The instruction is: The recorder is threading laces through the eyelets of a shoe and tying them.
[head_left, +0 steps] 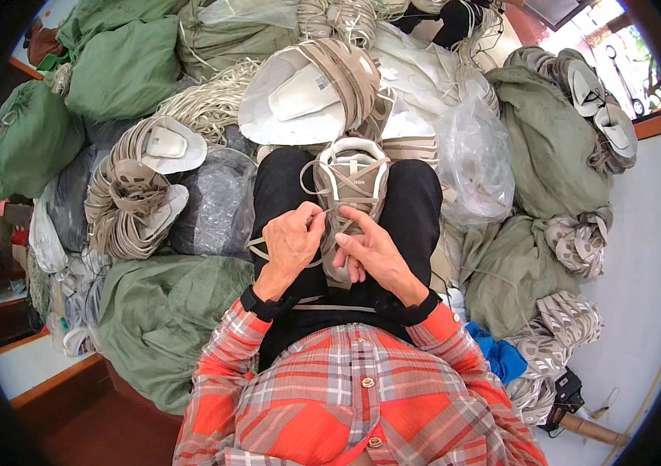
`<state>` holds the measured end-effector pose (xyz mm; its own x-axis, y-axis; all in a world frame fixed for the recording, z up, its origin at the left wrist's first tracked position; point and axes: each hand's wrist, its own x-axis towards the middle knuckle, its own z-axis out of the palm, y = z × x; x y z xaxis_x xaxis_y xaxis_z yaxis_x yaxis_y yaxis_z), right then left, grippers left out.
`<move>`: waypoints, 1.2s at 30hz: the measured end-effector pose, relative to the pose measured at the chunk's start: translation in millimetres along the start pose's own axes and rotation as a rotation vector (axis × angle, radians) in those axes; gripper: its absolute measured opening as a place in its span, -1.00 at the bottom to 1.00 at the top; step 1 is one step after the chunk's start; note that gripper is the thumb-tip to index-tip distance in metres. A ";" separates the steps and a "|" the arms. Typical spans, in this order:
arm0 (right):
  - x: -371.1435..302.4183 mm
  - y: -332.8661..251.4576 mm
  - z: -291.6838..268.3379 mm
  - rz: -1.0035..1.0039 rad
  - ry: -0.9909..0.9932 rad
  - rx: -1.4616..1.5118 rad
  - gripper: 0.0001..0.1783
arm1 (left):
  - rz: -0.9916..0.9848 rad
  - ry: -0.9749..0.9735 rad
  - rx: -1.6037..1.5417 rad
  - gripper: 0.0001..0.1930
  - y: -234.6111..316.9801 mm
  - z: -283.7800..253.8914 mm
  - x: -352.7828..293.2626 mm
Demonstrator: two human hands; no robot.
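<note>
A taupe shoe upper (350, 167) with a white lining lies between my thighs, its toe pointing toward me. A flat beige lace (364, 167) is threaded through its upper part, with a loop hanging off the left side. Over the shoe, my left hand (293, 239) is closed, thumb and index finger pinching a thin lace end. My right hand (381, 255) is just beside it. Its index finger reaches to that lace end, the thumb stands apart and the other fingers are curled. Another stretch of lace shows left of my left hand.
Beyond my knees sits a stack of taupe uppers with white insoles (307, 93). More stacked uppers (140, 186) lie at left, beside a bundle of cream laces (210, 101). Green cloth sacks (179, 318) and a clear plastic bag (474, 159) surround me. A blue cloth (497, 356) lies at right.
</note>
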<state>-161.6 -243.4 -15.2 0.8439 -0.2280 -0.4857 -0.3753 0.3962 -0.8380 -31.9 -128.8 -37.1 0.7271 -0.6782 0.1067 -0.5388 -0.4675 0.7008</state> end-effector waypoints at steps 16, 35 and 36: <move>3.2 8.8 -10.5 0.027 -0.312 0.560 -0.30 | 0.299 0.075 0.033 -0.91 -2.7 11.5 7.0; 33.1 -36.7 -15.4 -0.589 0.145 -1.432 -0.88 | 0.253 0.043 -0.037 -0.84 6.2 8.8 -1.1; 20.6 -53.9 -20.1 -0.557 0.283 -1.436 -0.88 | 0.305 0.060 0.027 -0.78 9.1 4.3 -4.2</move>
<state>-131.8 -287.4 14.9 0.9607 -0.2703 0.0632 -0.2294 -0.9012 -0.3678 -41.7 -132.7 -34.3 0.5534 -0.7554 0.3509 -0.7463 -0.2627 0.6115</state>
